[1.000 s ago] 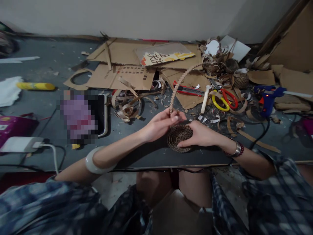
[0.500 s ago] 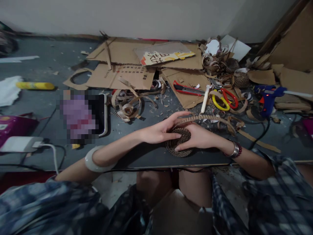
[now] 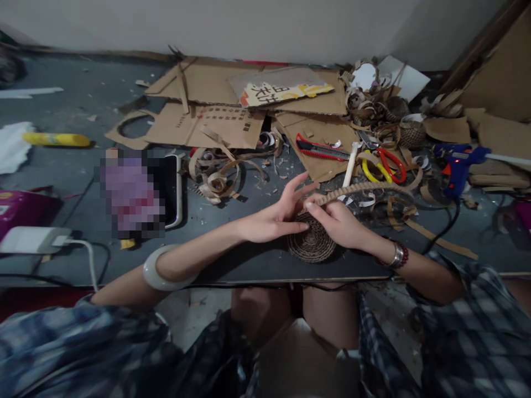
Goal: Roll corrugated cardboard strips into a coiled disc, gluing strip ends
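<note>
A flat round coil of corrugated cardboard (image 3: pixel 312 246) lies near the front edge of the dark table (image 3: pixel 257 273). A long corrugated strip (image 3: pixel 360 189) leads from the coil's far rim out to the right. My left hand (image 3: pixel 274 218) rests against the coil's left rim with its fingers stretched and spread, holding nothing. My right hand (image 3: pixel 340 225) lies over the coil's right side, and its thumb and forefinger pinch the strip where it meets the coil.
Behind the hands lie a red utility knife (image 3: pixel 321 150), a white glue stick (image 3: pixel 350 163), red and yellow scissors (image 3: pixel 384 166) and a blue glue gun (image 3: pixel 456 166) with its cable. Cardboard sheets (image 3: pixel 207 121) and curled offcuts fill the back. A blurred screen (image 3: pixel 136 190) and a white charger (image 3: pixel 29 239) sit at left.
The strip, held up by my left hand a second ago, has been laid down to the right round the coil. My left fingers have opened and my right hand now pinches the strip.
</note>
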The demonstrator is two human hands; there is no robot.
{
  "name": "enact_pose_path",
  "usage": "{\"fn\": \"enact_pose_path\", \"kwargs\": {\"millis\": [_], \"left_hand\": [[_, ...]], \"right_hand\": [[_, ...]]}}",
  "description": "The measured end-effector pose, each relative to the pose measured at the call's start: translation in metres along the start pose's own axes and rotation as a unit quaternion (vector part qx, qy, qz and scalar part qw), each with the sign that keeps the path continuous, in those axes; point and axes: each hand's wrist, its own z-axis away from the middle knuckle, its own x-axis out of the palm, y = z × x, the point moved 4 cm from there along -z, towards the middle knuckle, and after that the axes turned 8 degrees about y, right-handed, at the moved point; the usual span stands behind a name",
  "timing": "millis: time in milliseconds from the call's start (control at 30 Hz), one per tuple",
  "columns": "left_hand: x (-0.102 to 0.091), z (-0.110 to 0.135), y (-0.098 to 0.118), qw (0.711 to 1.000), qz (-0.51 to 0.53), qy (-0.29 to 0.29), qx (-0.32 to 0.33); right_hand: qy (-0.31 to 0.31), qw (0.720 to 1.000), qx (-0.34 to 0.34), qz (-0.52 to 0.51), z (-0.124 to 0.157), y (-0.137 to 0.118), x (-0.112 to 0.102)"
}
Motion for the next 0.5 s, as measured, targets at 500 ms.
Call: {"fn": "enact_pose_path", "kwargs": {"millis": [500], "left_hand": [[-0.012,-0.007,-0.008,0.984,-0.06,0.118,-0.119]], "right_hand": [[0.172,0.985,0.028,-0.004,-0.009,0.0,-0.037]]}}
